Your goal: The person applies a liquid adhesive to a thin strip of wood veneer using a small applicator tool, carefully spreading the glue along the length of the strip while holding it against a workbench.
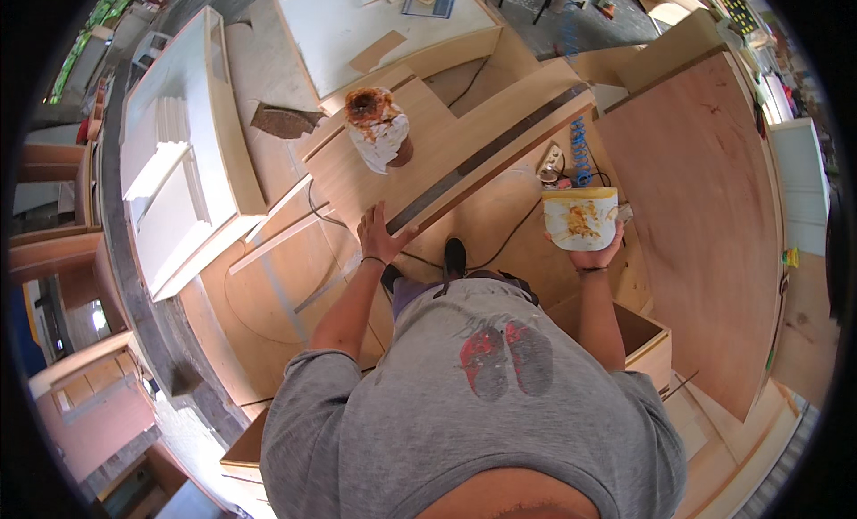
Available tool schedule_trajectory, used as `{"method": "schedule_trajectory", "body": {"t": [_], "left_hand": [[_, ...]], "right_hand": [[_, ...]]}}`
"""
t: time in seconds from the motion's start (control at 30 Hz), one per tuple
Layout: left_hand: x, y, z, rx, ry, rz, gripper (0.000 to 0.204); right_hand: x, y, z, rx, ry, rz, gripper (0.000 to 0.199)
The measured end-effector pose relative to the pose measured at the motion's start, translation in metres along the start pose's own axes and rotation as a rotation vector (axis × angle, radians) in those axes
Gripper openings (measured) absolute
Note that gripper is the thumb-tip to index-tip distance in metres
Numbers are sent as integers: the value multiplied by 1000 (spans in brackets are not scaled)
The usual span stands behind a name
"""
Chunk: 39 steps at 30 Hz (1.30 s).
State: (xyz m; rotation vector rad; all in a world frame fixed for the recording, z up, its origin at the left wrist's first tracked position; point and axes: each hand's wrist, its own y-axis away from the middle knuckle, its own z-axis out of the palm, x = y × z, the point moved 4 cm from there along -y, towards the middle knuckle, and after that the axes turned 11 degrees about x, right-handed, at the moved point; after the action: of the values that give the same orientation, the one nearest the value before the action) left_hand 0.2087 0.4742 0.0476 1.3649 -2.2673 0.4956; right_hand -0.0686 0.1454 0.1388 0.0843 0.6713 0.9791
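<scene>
My right hand (596, 254) holds up a white, glue-stained plastic tub (580, 218) with a yellow rim, gripping it from below. My left hand (381, 236) rests flat, fingers spread, on the near edge of a long wooden panel (446, 140) lying across the work area. On that panel, farther away, stands a second glue-crusted container (378, 126) with a brown top and white sides. Nothing is held in the left hand.
A large plywood sheet (705, 215) leans on the right. White cabinet parts (178, 162) lie on the left, a white board (375, 28) beyond. A blue coiled hose (581, 150), a black cable (509, 238) and an open wooden box (647, 340) are near my feet.
</scene>
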Motion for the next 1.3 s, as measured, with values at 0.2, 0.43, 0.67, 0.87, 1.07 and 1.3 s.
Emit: {"method": "schedule_trajectory", "body": {"t": [0.2, 0.43, 0.67, 0.87, 1.07, 1.3], "left_hand": [[22, -74, -42, 562, 394, -36, 137], [88, -137, -83, 375, 721, 6, 121], [71, -165, -79, 472, 562, 6, 99], [119, -162, -168, 142, 793, 371, 90], [135, -124, -211, -434, 766, 309, 77], [167, -71, -204, -768, 245, 289, 91]], "right_hand": [[2, 14, 58, -134, -4, -18, 86], [25, 43, 82, -326, -123, 43, 89], [60, 63, 59, -239, -245, 173, 91], [48, 62, 72, -253, -341, 226, 90], [81, 35, 94, -193, -461, 358, 79], [101, 43, 118, -248, -232, 541, 63]]}}
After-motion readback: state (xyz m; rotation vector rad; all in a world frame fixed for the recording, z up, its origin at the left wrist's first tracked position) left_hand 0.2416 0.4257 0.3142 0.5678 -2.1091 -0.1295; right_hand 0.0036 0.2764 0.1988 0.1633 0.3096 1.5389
